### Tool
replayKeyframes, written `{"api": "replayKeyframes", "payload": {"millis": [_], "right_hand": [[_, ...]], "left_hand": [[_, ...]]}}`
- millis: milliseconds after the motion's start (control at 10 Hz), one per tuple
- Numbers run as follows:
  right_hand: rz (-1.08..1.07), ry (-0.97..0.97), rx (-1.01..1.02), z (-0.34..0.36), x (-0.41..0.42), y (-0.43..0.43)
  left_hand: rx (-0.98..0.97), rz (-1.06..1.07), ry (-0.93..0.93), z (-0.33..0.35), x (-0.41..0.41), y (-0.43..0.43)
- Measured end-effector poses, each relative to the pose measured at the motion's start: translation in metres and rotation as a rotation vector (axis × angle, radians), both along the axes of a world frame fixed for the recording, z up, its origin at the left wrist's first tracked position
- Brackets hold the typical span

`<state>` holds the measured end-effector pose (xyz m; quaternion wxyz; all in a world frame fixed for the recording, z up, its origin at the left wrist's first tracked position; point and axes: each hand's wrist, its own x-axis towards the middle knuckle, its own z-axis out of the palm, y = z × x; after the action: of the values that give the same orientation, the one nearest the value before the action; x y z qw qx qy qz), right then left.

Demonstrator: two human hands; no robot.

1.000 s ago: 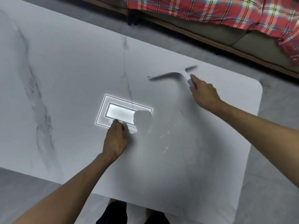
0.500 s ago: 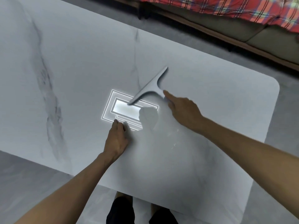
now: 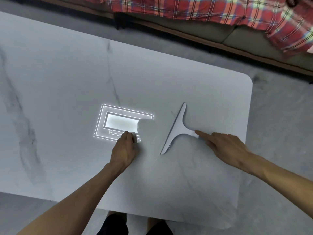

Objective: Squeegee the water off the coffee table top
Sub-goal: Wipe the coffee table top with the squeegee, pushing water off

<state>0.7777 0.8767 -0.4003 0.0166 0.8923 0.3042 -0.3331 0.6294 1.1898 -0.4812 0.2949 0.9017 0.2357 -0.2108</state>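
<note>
Squeegee [image 3: 177, 128] rests on veined coffee table top [image 3: 67, 73] near plaid-draped sofa [image 3: 245, 35].

Plaid blanket [image 3: 186, 9], sofa [image 3: 194, 30], grey floor [image 3: 279, 133]

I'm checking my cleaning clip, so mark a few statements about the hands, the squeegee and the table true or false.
1. The right hand holds the squeegee by its handle. True.
2. The left hand is lifted clear of the coffee table top. False: its fingers rest on the top, at the edge of the bright light reflection.
3. The squeegee is to the right of the left hand. True.
4. The blanket on the sofa is plain blue. False: it is red plaid.
</note>
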Motion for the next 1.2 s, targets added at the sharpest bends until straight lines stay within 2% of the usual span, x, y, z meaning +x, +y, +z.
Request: {"api": "replayKeyframes", "payload": {"millis": [100,200,300,400,600,800,900,1000,1100,1200], "right_hand": [[-0.209,-0.031,0.178,0.003,0.048,0.028],[-0.313,-0.129,0.242,-0.008,0.09,0.059],[-0.457,-0.144,0.245,-0.03,0.155,0.106],[-0.571,-0.11,0.247,-0.043,0.177,0.125],[-0.49,-0.14,0.184,-0.044,0.137,0.1],[-0.521,-0.031,0.098,-0.02,0.047,0.025],[-0.588,0.068,-0.023,-0.003,0.023,0.004],[-0.596,0.048,0.041,0.01,0.046,0.007],[-0.59,-0.103,0.152,-0.001,0.1,0.027],[-0.666,-0.15,0.161,-0.013,0.147,0.045]], "left_hand": [[0.03,-0.1,-0.009,-0.008,0.026,-0.009],[0.042,-0.205,0.061,-0.02,0.041,-0.009],[0.067,-0.259,0.14,-0.031,0.058,-0.016],[0.068,-0.234,0.213,-0.027,0.07,-0.024],[0.002,-0.162,0.346,-0.015,0.092,-0.036],[-0.032,-0.143,0.389,-0.013,0.097,-0.035],[-0.045,-0.144,0.328,-0.015,0.097,-0.032],[-0.036,-0.118,0.295,-0.02,0.09,-0.033],[0.059,-0.185,0.23,-0.02,0.08,-0.036],[0.04,-0.201,0.224,-0.024,0.078,-0.039]]}}
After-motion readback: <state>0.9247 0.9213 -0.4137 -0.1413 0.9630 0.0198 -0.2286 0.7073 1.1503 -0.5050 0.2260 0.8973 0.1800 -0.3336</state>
